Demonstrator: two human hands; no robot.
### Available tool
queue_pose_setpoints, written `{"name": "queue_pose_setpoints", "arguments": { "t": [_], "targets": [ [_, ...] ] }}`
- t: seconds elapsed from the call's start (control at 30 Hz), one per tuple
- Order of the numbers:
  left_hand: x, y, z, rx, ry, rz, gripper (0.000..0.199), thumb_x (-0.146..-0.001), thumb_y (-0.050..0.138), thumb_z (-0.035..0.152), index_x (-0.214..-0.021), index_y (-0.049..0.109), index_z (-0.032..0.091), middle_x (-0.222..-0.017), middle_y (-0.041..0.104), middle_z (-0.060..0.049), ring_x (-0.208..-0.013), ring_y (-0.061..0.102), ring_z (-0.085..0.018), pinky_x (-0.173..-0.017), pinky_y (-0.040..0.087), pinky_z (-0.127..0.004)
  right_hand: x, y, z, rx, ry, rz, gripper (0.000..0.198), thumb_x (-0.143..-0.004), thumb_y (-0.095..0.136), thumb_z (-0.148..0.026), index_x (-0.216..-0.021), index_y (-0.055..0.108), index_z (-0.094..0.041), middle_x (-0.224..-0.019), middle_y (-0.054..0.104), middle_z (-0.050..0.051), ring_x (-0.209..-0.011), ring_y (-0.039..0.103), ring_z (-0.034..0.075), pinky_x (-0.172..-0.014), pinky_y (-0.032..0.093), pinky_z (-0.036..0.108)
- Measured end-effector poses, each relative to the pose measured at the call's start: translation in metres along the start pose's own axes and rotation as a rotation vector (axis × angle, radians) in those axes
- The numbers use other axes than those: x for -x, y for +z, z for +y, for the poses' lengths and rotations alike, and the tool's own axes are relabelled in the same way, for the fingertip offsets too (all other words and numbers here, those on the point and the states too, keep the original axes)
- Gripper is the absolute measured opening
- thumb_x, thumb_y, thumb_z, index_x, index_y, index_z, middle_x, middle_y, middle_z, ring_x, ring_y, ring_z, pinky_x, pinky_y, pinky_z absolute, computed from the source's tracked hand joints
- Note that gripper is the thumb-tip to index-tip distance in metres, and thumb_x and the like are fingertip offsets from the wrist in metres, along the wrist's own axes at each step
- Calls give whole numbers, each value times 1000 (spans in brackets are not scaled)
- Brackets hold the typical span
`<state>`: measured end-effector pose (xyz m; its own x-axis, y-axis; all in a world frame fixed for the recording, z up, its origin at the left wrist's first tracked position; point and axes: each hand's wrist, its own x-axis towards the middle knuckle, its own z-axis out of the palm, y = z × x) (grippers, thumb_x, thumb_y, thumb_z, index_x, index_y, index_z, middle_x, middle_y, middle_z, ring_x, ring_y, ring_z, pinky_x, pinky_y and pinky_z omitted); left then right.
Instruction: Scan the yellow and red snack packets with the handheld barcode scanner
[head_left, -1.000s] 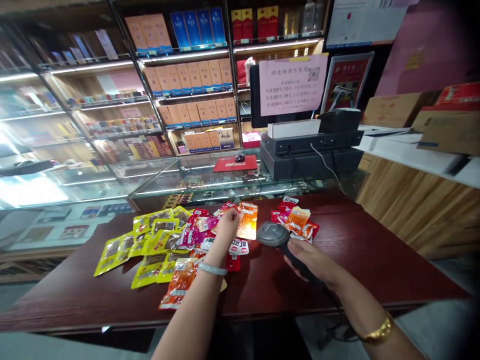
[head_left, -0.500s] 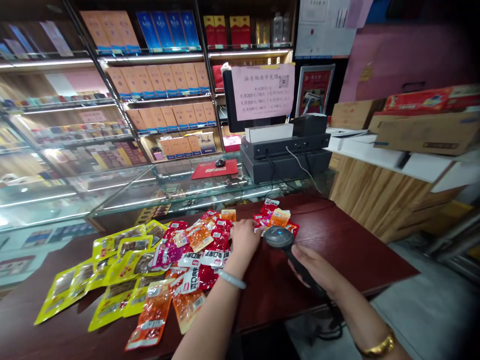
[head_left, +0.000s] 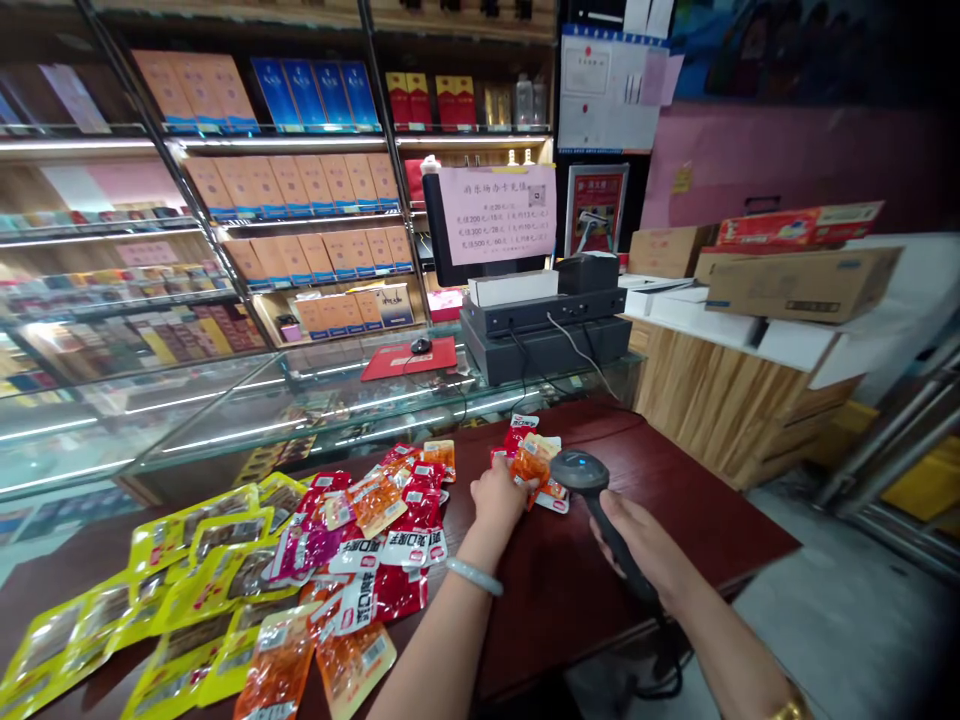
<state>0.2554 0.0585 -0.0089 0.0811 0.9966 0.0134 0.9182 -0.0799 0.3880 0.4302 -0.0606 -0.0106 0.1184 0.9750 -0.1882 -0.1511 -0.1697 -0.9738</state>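
In my right hand is a dark grey barcode scanner, fingers wrapped round its handle and a small blue light on its head. My left hand is closed at an orange snack packet on the small pile, just left of the scanner head; the fingertips are partly hidden. Further left lies a larger spread of red snack packets, with orange and purple ones among them. Beyond these, yellow snack packets with clear windows overlap on the dark red table.
Behind the table runs a glass display counter bearing a red mat with a mouse. A monitor with a pink sign stands above a black cash drawer. Cardboard boxes sit at the right. The scanner cable hangs below the table edge.
My left hand has moved from the larger spread to the small pile, where more orange packaging now shows. The scanner stays close to that pile. The view has shifted.
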Motion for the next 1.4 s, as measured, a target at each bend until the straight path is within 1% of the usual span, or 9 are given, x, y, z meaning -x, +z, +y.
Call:
{"name": "queue_pose_setpoints", "arguments": {
  "t": [0.1, 0.53, 0.77, 0.9, 0.97, 1.07, 1.13, 1.27, 1.4],
  "targets": [
    [9, -10, -10, 3, -24, -55, 53, -81, 67, 53, -116, 52, 16, -111, 72, -14, -108, 66, -30, -83, 41, -35, 0, 5, -4, -49, -18, -44, 55, -81, 58, -74, -76, 51, -20, -58, 52, -6, -40, 44, 6, -35, 31, 17],
    [30, -26, -55, -12, -105, -33, 53, -79, 70, 54, -115, 52, 20, -105, 73, -8, -106, 67, -28, -85, 41, -33, -1, 34, -5, -90, 58, -220, 53, -81, 60, -72, -93, 56, -21, -63, 56, -5, -42, 46, 6, -36, 31, 15],
    [31, -28, -56, -12, -117, -29, 49, -80, 67, 56, -112, 53, 22, -102, 73, -7, -103, 68, -27, -85, 42, -33, -2, 40, 0, -2, 8, -231, 56, -84, 54, -74, -74, 53, -19, -54, 52, -5, -40, 45, 6, -36, 32, 16],
    [36, -64, -95, -54, -261, 60, 52, -84, 60, 56, -121, 50, 21, -102, 73, -10, -103, 67, -29, -88, 43, -37, 3, 26, 1, -63, 39, -163, 56, -78, 60, -75, -80, 55, -19, -62, 57, -4, -44, 49, 6, -38, 35, 16],
    [40, -87, -121, -115, -379, 113, 55, -82, 60, 59, -121, 52, 20, -114, 70, -13, -111, 63, -33, -93, 42, -43, 5, 16, 2, -109, 76, -120, 57, -75, 65, -75, -85, 57, -19, -67, 60, -4, -46, 52, 6, -39, 36, 15],
    [44, -102, -141, -259, -420, 454, 63, -82, 62, 55, -132, 48, 21, -138, 56, -16, -129, 49, -37, -103, 36, -48, 4, 5, 5, -140, 87, -89, 57, -75, 66, -74, -88, 58, -19, -68, 61, -3, -46, 52, 6, -39, 36, 14],
    [43, -94, -131, -279, -332, 494, 62, -84, 61, 52, -135, 49, 19, -139, 55, -16, -131, 46, -35, -106, 35, -46, 2, 1, 8, -139, 69, -85, 56, -77, 65, -73, -86, 57, -19, -66, 60, -3, -46, 52, 6, -38, 36, 14],
    [26, -46, -70, -180, 34, 214, 53, -86, 59, 57, -125, 60, 22, -125, 65, -11, -120, 55, -29, -102, 39, -39, 2, 0, 12, -118, 62, -71, 57, -76, 64, -75, -87, 57, -19, -64, 60, -4, -45, 51, 7, -37, 35, 15],
    [2, -6, -11, -165, 127, 137, 57, -84, 57, 64, -117, 65, 18, -117, 65, -14, -114, 56, -31, -95, 42, -40, 7, 1, 14, -78, 60, -60, 58, -76, 61, -76, -83, 56, -19, -63, 58, -4, -44, 50, 6, -37, 34, 15]
  ]
}}
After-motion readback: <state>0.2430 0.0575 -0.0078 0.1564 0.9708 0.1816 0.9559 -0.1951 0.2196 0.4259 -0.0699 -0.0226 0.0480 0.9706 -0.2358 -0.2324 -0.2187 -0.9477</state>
